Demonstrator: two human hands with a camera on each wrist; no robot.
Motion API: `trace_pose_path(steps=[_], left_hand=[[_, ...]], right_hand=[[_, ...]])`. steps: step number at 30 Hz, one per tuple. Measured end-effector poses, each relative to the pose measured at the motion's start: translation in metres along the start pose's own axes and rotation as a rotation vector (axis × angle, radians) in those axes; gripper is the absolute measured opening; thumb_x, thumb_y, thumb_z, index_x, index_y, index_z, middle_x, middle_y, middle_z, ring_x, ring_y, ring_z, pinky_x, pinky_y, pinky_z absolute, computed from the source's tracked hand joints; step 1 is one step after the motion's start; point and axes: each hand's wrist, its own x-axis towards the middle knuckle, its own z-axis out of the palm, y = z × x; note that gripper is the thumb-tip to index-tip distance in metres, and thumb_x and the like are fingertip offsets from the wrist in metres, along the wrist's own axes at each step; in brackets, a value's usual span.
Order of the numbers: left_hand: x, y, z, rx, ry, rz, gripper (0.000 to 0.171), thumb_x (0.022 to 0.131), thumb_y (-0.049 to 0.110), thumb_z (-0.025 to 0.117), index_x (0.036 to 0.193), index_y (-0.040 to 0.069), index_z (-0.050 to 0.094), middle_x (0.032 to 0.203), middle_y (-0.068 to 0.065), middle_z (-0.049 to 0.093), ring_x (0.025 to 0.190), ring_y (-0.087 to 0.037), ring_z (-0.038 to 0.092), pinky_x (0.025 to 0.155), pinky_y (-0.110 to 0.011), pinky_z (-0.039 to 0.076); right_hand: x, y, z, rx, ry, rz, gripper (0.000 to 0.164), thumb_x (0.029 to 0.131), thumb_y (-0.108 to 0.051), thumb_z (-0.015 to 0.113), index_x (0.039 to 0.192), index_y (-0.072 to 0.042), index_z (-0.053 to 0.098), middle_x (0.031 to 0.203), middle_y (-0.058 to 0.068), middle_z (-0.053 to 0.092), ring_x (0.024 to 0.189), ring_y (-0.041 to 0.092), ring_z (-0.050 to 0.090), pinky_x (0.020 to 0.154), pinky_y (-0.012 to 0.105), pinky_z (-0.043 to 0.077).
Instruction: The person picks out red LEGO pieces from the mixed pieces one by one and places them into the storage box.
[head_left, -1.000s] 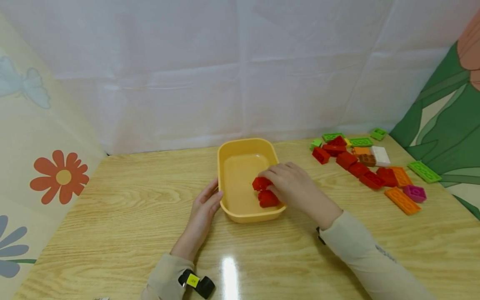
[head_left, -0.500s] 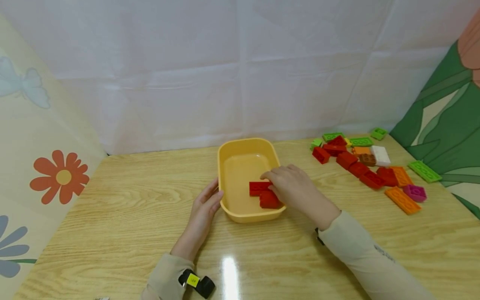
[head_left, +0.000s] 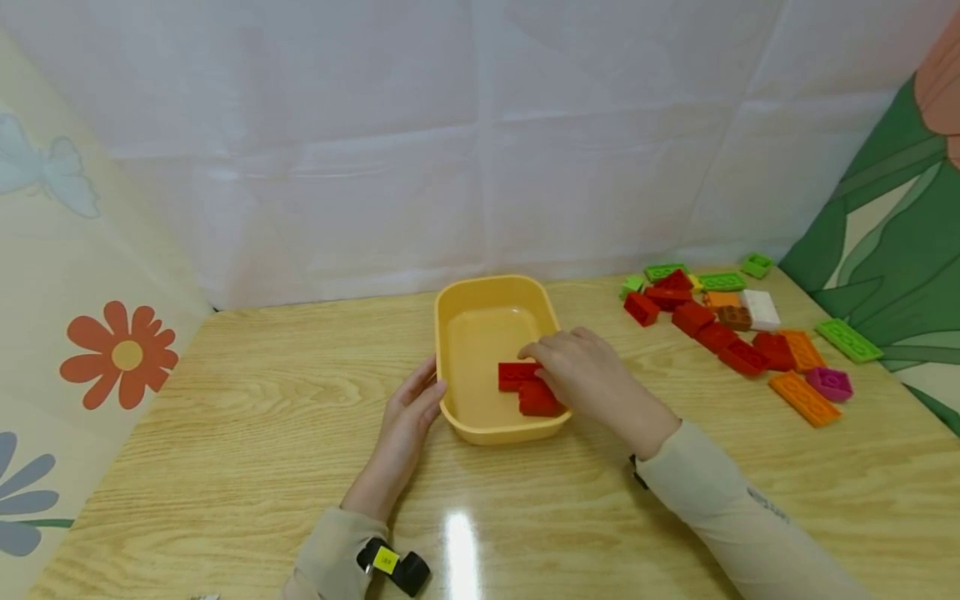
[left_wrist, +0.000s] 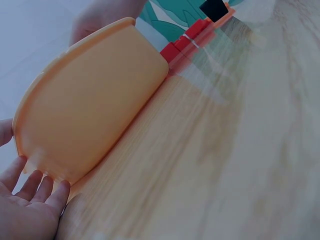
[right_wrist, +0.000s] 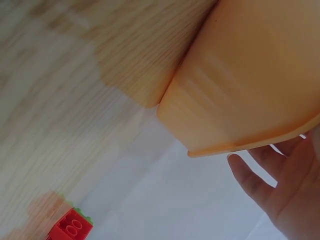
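Observation:
A yellow plastic bin [head_left: 468,325] stands on the table in the head view. Flat against its left outer wall rest the fingers of my left hand [head_left: 401,437]; in the left wrist view the fingertips [left_wrist: 61,192] touch the wall with the fingers fairly straight. My right hand [head_left: 588,379] reaches over the right rim, its fingers and thumb around the right end of a red toy brick [head_left: 513,377] lying in the bin. A second red brick [head_left: 538,400] lies right in front of it. The right wrist view hides both bricks behind the bin wall.
Loose bricks spread over the right of the table: several red bricks [head_left: 693,320], a white brick [head_left: 761,311], a brown brick [head_left: 733,318], an orange plate [head_left: 805,400], a magenta brick [head_left: 830,384] and a green plate [head_left: 849,342]. A white cloth [head_left: 337,167] hangs behind.
The red brick under my right hand has turned from tilted to lying level beside the other red brick. Over the last half second little has moved. The left hand stays at the bin.

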Motion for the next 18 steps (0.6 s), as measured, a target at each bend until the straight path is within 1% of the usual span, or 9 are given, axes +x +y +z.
trace_pose_path(steps=[6,14,16,18], left_hand=[[0.0010,-0.0016,-0.0002,0.007,0.000,0.011,0.053,0.093,0.013,0.052,0.142,0.001,0.037,0.147,-0.018,0.042,0.129,-0.024,0.042,0.094,-0.018,0.048],[0.0009,-0.0026,-0.0006,0.000,0.008,0.014,0.053,0.093,0.012,0.052,0.142,0.000,0.037,0.147,-0.019,0.041,0.129,-0.025,0.042,0.089,-0.014,0.049],[0.0009,-0.0022,-0.0006,0.000,0.007,0.017,0.053,0.093,0.012,0.052,0.142,0.000,0.037,0.147,-0.019,0.041,0.129,-0.025,0.042,0.090,-0.015,0.049],[0.0007,-0.0016,-0.0005,0.005,0.003,0.019,0.053,0.093,0.013,0.052,0.142,0.001,0.037,0.148,-0.019,0.041,0.130,-0.025,0.041,0.094,-0.018,0.048]], right_hand=[[0.0000,-0.0002,0.0000,0.001,0.004,0.003,0.024,0.080,-0.011,0.069,0.105,-0.013,0.069,0.093,0.005,0.074,0.085,0.021,0.064,0.083,0.042,0.054],[0.0003,-0.0003,0.0018,0.023,0.029,-0.003,0.025,0.079,-0.010,0.071,0.103,-0.012,0.070,0.092,0.005,0.073,0.085,0.022,0.064,0.079,0.041,0.055],[0.0007,-0.0002,0.0016,0.027,0.037,-0.004,0.025,0.079,-0.010,0.071,0.103,-0.012,0.070,0.093,0.005,0.073,0.085,0.022,0.064,0.079,0.041,0.055],[0.0007,-0.0001,0.0005,0.035,0.051,-0.005,0.025,0.079,-0.011,0.071,0.103,-0.012,0.069,0.094,0.006,0.073,0.086,0.022,0.064,0.078,0.041,0.056]])
